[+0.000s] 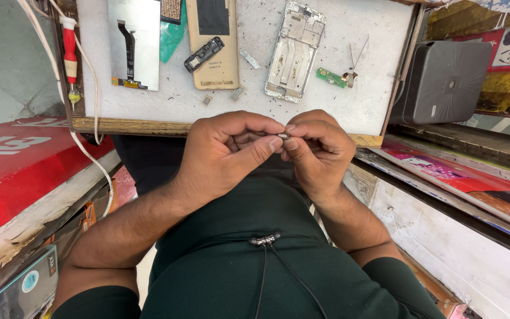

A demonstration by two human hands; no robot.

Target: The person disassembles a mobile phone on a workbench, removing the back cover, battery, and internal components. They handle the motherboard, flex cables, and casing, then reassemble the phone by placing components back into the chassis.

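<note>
My left hand and my right hand meet in front of my chest, just below the edge of the white work board. Between their fingertips they pinch a tiny metal part, mostly hidden by the fingers. On the board lie a silver phone frame, a gold phone back cover with a small black module on it, a phone screen panel with a flex cable, and a small green circuit board.
A red-handled soldering iron with a white cord lies at the board's left edge. A dark grey box stands to the right. Red signboards flank me on both sides. A black earphone cable hangs on my dark green shirt.
</note>
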